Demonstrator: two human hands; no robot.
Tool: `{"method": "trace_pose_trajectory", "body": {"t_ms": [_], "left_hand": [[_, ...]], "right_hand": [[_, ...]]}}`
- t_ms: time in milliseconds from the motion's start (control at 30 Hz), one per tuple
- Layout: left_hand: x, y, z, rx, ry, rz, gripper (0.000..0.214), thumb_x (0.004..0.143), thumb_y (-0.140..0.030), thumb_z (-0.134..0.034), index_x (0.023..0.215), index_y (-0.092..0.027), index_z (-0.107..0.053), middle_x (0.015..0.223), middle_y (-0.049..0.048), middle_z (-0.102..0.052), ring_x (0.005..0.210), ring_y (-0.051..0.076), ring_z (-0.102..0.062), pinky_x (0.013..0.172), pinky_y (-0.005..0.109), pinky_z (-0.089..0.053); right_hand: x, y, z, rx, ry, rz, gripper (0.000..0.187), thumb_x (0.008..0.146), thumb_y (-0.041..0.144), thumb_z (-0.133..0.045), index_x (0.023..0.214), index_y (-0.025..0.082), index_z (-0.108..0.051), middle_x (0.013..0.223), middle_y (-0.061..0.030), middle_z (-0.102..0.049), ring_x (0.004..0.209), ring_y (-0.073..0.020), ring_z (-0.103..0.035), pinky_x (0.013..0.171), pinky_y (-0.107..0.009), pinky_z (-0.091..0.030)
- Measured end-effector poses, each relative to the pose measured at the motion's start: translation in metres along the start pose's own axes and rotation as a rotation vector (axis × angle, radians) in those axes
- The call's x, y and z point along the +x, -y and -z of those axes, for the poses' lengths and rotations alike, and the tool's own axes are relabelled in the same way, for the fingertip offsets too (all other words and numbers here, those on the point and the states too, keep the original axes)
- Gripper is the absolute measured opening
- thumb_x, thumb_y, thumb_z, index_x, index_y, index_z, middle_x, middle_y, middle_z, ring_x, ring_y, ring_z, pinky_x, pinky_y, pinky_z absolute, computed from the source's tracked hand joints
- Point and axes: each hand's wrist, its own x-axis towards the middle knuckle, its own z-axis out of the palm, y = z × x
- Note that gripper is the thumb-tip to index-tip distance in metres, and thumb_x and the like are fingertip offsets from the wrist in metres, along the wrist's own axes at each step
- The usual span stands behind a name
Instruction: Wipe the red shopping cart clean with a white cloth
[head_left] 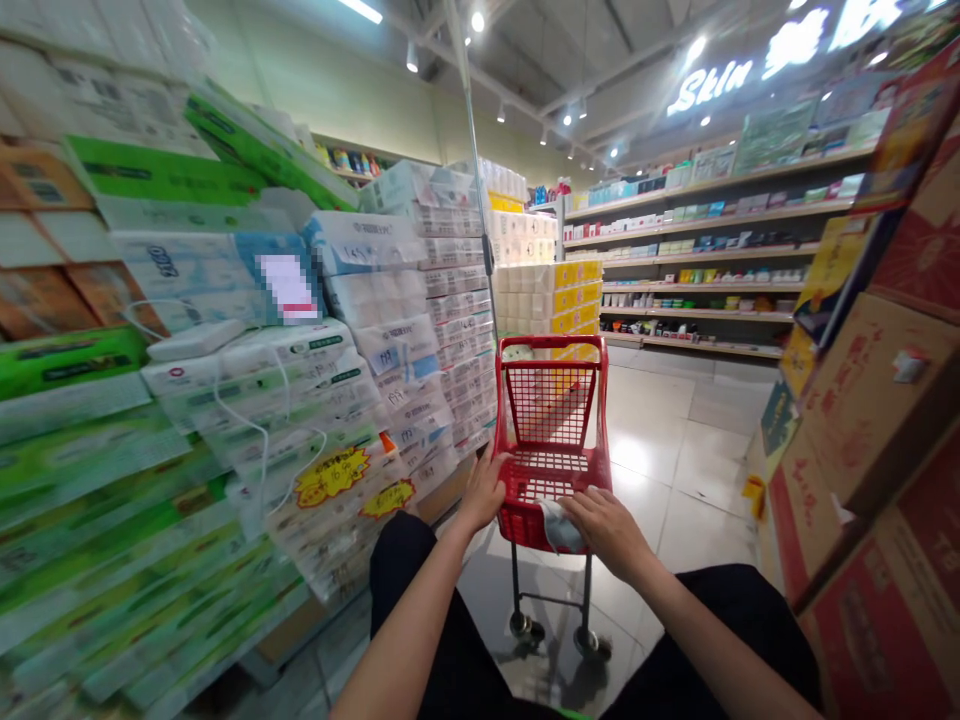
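A small red shopping cart stands right in front of me, with a grid basket and a raised back panel. My left hand grips the cart's left side, the thumb over the rim; some fingertips are hidden behind that side. Under my right hand a pale grey-white cloth is pressed on the cart's near right rim. Part of the cloth hangs down the outer face, and the fingers lie over its top. My knees are on both sides of the cart.
Stacked tissue packs rise along the left, with a white power strip and its cord on them. Cardboard cartons stand close on the right. Behind the cart are yellow-and-white packs, a tiled floor and stocked shelves.
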Motion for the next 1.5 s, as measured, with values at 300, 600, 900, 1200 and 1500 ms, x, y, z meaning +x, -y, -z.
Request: {"method": "trace_pose_trajectory", "body": {"t_ms": [300, 600, 900, 1200, 1500], "left_hand": [[0.003, -0.007, 0.005, 0.194, -0.067, -0.005, 0.045, 0.085, -0.008, -0.036, 0.121, -0.027, -0.055, 0.149, 0.0017, -0.035, 0.14, 0.021, -0.026, 0.118, 0.051, -0.009], [-0.031, -0.077, -0.041, 0.121, -0.09, -0.144, 0.031, 0.098, -0.025, -0.03, 0.11, -0.023, -0.058, 0.102, 0.0051, -0.062, 0.103, 0.022, -0.052, 0.103, 0.044, -0.029], [-0.036, -0.088, -0.029, 0.031, 0.019, -0.244, 0.028, 0.093, -0.028, -0.046, 0.119, -0.026, -0.055, 0.111, 0.0032, -0.061, 0.101, 0.021, -0.051, 0.091, 0.038, -0.035], [-0.034, -0.097, -0.039, -0.003, 0.038, -0.225, 0.027, 0.088, -0.028, -0.049, 0.114, -0.024, -0.058, 0.109, 0.0056, -0.061, 0.103, 0.024, -0.051, 0.092, 0.04, -0.035], [-0.039, -0.073, -0.024, -0.017, 0.008, -0.186, 0.021, 0.085, -0.025, -0.049, 0.103, -0.023, -0.06, 0.1, 0.0038, -0.064, 0.097, 0.023, -0.052, 0.091, 0.039, -0.033]], "right_hand": [[-0.001, -0.017, -0.009, 0.064, -0.074, -0.025, 0.022, 0.096, 0.024, -0.039, 0.101, 0.025, -0.061, 0.106, -0.0036, -0.065, 0.117, -0.0193, -0.052, 0.112, -0.044, -0.026], [0.004, 0.007, -0.022, 0.047, -0.115, -0.099, 0.027, 0.096, 0.022, -0.039, 0.116, 0.025, -0.056, 0.107, -0.0051, -0.064, 0.117, -0.0217, -0.052, 0.114, -0.048, -0.023], [-0.005, -0.059, 0.005, 0.242, 0.025, 0.029, 0.03, 0.097, 0.028, -0.035, 0.114, 0.025, -0.06, 0.119, -0.0033, -0.064, 0.127, -0.0172, -0.046, 0.112, -0.041, -0.033], [0.019, -0.103, -0.008, 0.207, 0.047, -0.105, 0.037, 0.098, 0.035, -0.029, 0.119, 0.029, -0.059, 0.124, -0.0019, -0.062, 0.131, -0.0181, -0.042, 0.113, -0.049, -0.024], [0.023, -0.071, -0.036, 0.225, -0.1, -0.19, 0.036, 0.099, 0.034, -0.027, 0.113, 0.023, -0.058, 0.119, -0.0059, -0.062, 0.133, -0.0206, -0.039, 0.11, -0.047, -0.033]]}}
